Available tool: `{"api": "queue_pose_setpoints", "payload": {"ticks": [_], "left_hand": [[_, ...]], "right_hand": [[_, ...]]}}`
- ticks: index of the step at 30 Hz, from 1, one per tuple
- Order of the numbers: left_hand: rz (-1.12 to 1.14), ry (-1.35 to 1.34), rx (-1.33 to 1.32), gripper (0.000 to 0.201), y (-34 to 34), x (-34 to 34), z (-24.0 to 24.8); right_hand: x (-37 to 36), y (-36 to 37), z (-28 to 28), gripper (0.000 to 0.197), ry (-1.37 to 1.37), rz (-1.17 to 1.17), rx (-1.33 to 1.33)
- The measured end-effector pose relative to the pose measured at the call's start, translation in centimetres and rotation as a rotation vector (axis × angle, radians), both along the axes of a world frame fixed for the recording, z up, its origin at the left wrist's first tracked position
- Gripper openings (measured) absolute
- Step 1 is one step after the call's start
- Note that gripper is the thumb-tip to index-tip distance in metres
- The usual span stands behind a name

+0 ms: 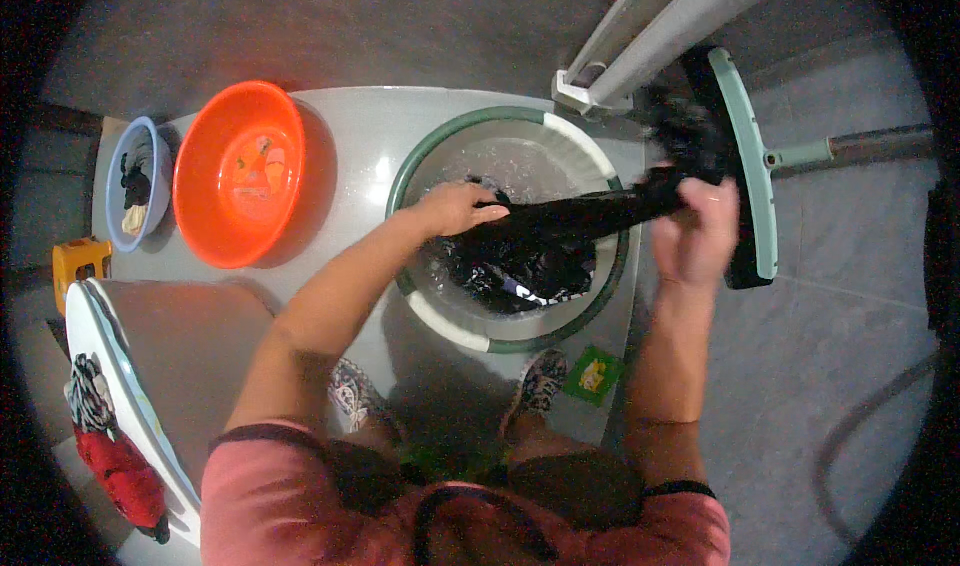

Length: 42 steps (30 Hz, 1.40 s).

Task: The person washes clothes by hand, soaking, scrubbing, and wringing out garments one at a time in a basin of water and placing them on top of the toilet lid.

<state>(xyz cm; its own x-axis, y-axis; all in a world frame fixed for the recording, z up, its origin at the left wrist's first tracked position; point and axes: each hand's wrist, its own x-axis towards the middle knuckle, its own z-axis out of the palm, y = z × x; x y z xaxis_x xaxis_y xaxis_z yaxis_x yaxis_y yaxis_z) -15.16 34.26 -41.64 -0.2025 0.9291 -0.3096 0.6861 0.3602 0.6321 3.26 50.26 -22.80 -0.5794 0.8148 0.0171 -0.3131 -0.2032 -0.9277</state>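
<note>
A wet black garment [590, 216] is stretched sideways between my two hands. Its lower part lies bunched in cloudy water inside a round basin [440, 328] with a green and white rim. My left hand [462, 209] grips the garment over the basin's left half, thumb pointing right. Beyond the right rim, my right hand [697, 231] is closed around the other end, slightly blurred. Loose black cloth above that hand is smeared by motion. A pale print shows on the dark cloth in the water.
An orange basin [205, 241] and a small blue basin [160, 201] holding clothes stand left. A mint-green floor squeegee [745, 156] is right, beside a white pipe [650, 46]. A green packet [594, 376] lies near my right foot. Red cloth [120, 476] hangs over a white-rimmed container [185, 466].
</note>
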Motion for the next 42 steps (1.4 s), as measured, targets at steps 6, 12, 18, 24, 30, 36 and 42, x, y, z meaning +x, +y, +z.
{"api": "queue_pose_setpoints", "payload": {"ticks": [6, 12, 18, 24, 30, 36, 42], "left_hand": [[0.255, -0.099, -0.183, 0.042, -1.1, -2.9, 8.7], [0.253, -0.304, 0.163, 0.030, -0.9, -1.1, -2.8], [0.095, 0.317, -0.256, 0.036, -1.3, 1.4, -4.4], [-0.204, 0.505, -0.473, 0.018, -2.1, 0.3, 7.7], [0.066, 0.088, -0.119, 0.030, -2.3, -3.0, 25.0], [0.139, -0.142, 0.510, 0.032, 0.5, -0.3, 43.4], [0.041, -0.236, 0.857, 0.034, -3.7, 8.9, 55.2]], "right_hand": [[4.0, 2.8, 1.4, 0.038, -0.239, -0.129, 0.109], [0.0, 3.0, -14.7, 0.038, -1.104, 0.257, 0.642], [0.3, -2.1, -20.1, 0.068, -1.310, 0.601, 1.088], [3.0, 0.3, -13.0, 0.039, -1.187, 0.514, 1.370], [2.2, 0.2, 4.4, 0.033, -0.971, 0.155, 0.971], [0.4, -2.1, 21.9, 0.058, -0.311, -0.147, 0.672], [2.0, -8.6, 35.3, 0.059, -0.057, 0.254, 0.982]]}}
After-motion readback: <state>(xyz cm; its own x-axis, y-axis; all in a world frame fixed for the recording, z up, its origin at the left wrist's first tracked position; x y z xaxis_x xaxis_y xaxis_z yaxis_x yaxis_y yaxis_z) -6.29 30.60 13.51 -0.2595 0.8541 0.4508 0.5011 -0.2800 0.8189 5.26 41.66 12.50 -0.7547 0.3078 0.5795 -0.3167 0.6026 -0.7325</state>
